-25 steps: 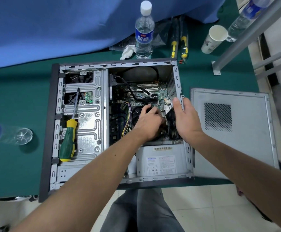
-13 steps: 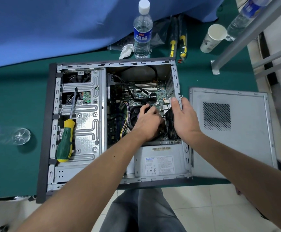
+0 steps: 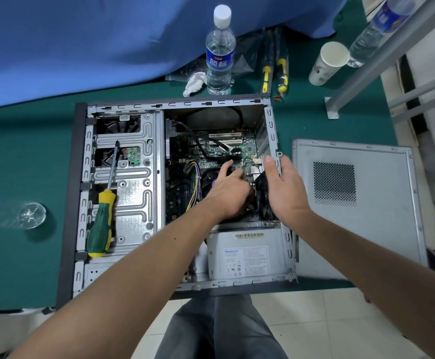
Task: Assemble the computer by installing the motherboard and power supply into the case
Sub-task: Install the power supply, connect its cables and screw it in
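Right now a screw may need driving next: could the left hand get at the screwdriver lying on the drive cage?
Probably yes. The screwdriver lies uncovered on the drive cage, left of the left hand, with nothing between them.

Three water bottles (image 3: 219, 51), one paper cup (image 3: 328, 64), one green-handled screwdriver (image 3: 102, 219), one case (image 3: 123, 177).
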Available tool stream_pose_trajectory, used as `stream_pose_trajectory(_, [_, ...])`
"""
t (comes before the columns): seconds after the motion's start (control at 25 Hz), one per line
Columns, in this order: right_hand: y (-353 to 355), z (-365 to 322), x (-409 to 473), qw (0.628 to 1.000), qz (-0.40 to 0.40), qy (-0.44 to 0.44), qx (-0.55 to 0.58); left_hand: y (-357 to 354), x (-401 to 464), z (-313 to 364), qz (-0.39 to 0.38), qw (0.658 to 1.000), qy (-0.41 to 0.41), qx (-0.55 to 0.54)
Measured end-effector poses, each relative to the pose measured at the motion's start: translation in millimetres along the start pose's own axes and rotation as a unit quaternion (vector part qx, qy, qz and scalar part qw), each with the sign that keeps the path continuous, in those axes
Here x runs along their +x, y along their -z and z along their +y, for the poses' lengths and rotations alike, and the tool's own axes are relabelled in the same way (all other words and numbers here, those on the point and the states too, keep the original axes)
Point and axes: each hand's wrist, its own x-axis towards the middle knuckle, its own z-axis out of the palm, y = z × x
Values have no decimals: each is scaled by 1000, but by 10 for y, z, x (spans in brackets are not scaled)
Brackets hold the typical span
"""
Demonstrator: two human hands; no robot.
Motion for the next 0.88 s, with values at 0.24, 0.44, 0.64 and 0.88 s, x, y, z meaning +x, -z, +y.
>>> stream_pose_trajectory(0.24, [-2, -22, -8, 1000, 3, 2, 10, 39, 70, -22, -46, 999, 20, -22])
stream_pose_trajectory(0.44, [14, -29, -15, 1000, 7, 2, 8, 79, 99, -9, -38, 999, -4, -2])
stream_pose_trajectory(0.64, [2, -37, -23, 1000, 7, 6, 11, 9, 65, 10, -22, 992, -89, 89])
stream_pose_trajectory(0.88, [11, -17, -5, 1000, 5, 15, 23, -63, 72, -40, 2, 989, -108, 100])
